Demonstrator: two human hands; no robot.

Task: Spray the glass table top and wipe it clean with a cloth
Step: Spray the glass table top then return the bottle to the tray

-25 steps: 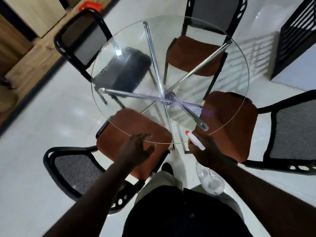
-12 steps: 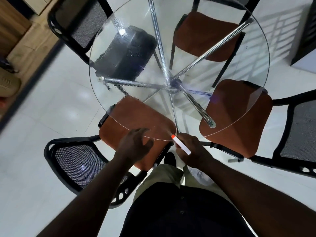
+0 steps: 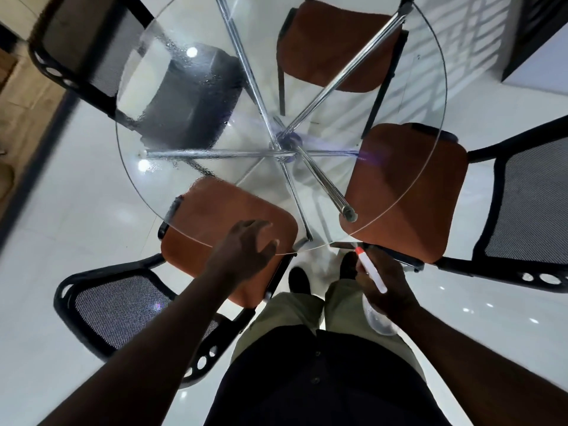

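Glass table top (image 3: 424,96) fills the frame's upper centre, droplets at upper left. My right hand (image 3: 390,290) grips the spray bottle (image 3: 372,272), nozzle toward the near rim, presumably for the dry part. My left hand (image 3: 242,250) is spread, empty, at that rim.

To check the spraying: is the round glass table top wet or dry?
Partly wet: droplets cover the far-left part of the round glass table top, above the black chair seat; its right side shows none.
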